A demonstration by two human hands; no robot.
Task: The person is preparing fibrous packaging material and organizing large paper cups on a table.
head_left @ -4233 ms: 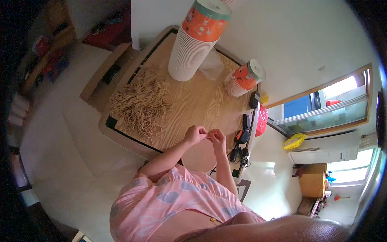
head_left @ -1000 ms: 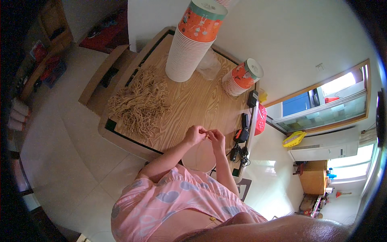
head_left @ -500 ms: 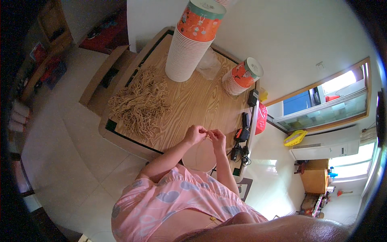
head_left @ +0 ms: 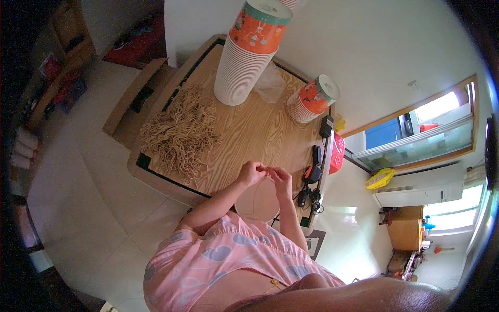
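Observation:
My left hand (head_left: 252,173) and my right hand (head_left: 280,182) meet fingertip to fingertip over the near edge of the table. Both are pinched closed on something too small to make out. Just below them is a round, pale pinkish thing (head_left: 257,202) with a light rim, perhaps the mouth of a paper bucket; a thin line runs across it. A tangled heap of tan strings (head_left: 184,132) lies to the left of my hands. Farther back, a tall stack of white paper buckets (head_left: 236,73) stands upside down, the top one orange and green.
A shorter bucket stack (head_left: 313,101) stands at the back right, near a crumpled clear plastic bag (head_left: 269,83). Black adapters and cables (head_left: 311,177) line the right edge. Beyond it is a red basket (head_left: 337,153). An open cardboard box (head_left: 138,99) sits left of the wooden table (head_left: 254,135).
My fingers have shifted very slightly against each other, still pinched together in the same place. The strings and the bucket stacks have stayed where they were.

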